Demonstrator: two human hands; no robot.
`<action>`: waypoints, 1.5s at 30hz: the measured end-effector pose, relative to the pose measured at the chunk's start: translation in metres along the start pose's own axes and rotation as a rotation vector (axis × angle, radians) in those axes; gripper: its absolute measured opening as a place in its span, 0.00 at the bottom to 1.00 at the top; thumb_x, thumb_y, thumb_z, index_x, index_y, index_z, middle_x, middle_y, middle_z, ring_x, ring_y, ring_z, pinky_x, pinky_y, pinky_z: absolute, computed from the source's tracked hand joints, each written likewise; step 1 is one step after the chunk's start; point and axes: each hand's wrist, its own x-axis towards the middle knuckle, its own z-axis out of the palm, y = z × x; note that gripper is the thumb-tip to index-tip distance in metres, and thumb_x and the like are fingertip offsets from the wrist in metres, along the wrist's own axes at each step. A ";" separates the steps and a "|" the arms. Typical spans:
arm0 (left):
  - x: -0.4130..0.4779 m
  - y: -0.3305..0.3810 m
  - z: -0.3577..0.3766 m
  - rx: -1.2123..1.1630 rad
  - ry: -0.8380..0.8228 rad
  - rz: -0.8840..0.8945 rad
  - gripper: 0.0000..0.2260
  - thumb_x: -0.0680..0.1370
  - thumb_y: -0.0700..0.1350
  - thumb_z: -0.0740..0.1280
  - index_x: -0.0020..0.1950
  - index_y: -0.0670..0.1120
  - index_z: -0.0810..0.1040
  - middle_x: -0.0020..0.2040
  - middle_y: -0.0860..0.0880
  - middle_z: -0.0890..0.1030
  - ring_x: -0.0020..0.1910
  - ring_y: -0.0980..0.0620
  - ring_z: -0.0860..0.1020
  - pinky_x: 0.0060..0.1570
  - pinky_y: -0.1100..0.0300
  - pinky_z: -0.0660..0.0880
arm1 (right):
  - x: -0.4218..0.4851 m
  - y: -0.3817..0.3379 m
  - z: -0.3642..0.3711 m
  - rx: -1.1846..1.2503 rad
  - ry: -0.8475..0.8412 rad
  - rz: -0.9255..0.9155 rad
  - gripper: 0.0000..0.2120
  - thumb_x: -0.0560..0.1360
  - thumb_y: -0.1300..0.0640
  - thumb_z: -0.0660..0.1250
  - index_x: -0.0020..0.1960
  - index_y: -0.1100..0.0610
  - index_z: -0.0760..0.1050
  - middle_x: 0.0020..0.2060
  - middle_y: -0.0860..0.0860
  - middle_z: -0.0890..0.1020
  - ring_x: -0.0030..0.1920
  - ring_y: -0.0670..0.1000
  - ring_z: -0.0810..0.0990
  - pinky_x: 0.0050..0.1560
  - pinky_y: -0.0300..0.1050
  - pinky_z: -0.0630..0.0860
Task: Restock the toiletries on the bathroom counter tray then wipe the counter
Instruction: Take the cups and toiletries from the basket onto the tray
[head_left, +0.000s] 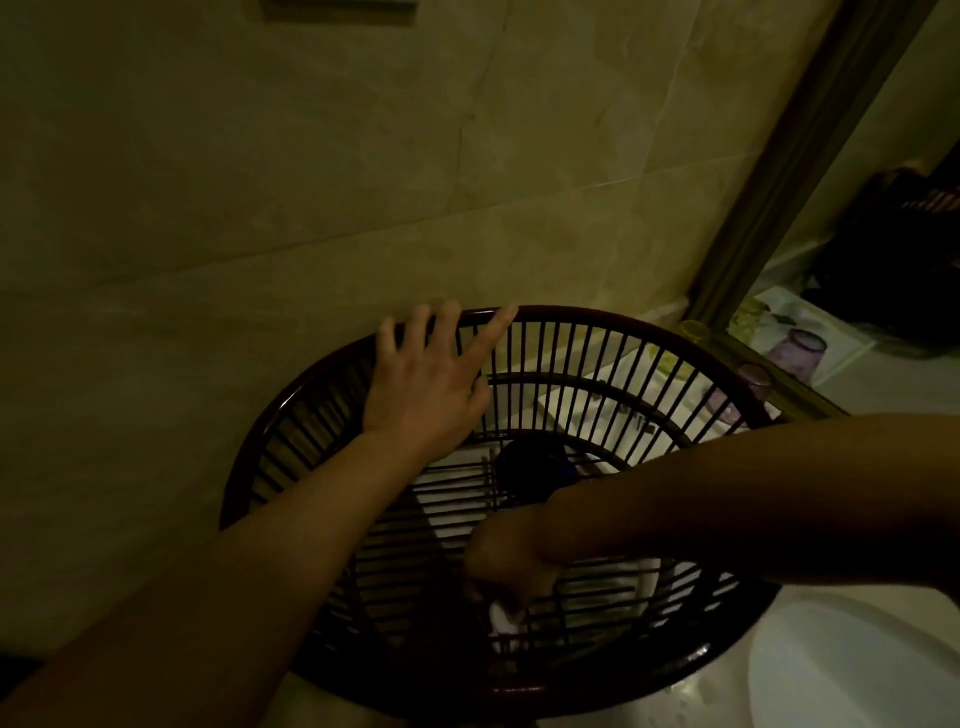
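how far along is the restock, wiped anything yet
Done: hard to judge in the dim light; a dark blue round object already sits in the dark red slatted round basket. In hand: the left hand lies open on its far rim while the right hand seems to grip a small white item inside. Left: the wiping; no cloth is in view.

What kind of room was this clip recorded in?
Most likely a bathroom, though the light is dim. It shows large beige wall tiles, a framed mirror on the right, and the white curve of a sink basin at lower right.
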 end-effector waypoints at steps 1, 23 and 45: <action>0.000 0.000 -0.001 0.004 0.000 0.002 0.35 0.78 0.56 0.58 0.79 0.60 0.41 0.72 0.41 0.64 0.67 0.38 0.64 0.63 0.37 0.61 | -0.009 0.004 -0.006 0.071 0.007 0.022 0.18 0.74 0.54 0.72 0.62 0.58 0.77 0.55 0.56 0.81 0.55 0.57 0.79 0.47 0.44 0.72; 0.001 0.002 -0.003 0.025 -0.042 -0.058 0.33 0.75 0.57 0.58 0.80 0.58 0.52 0.69 0.39 0.68 0.64 0.37 0.66 0.58 0.36 0.63 | -0.264 0.078 0.073 1.631 1.660 0.793 0.10 0.78 0.68 0.63 0.55 0.60 0.78 0.45 0.58 0.86 0.43 0.56 0.87 0.40 0.43 0.83; 0.001 0.003 -0.003 0.048 -0.037 -0.048 0.33 0.75 0.57 0.57 0.80 0.56 0.56 0.67 0.38 0.68 0.62 0.37 0.68 0.57 0.36 0.64 | -0.158 0.139 0.225 1.523 1.010 1.513 0.16 0.73 0.63 0.72 0.60 0.60 0.77 0.53 0.59 0.81 0.46 0.58 0.82 0.46 0.50 0.82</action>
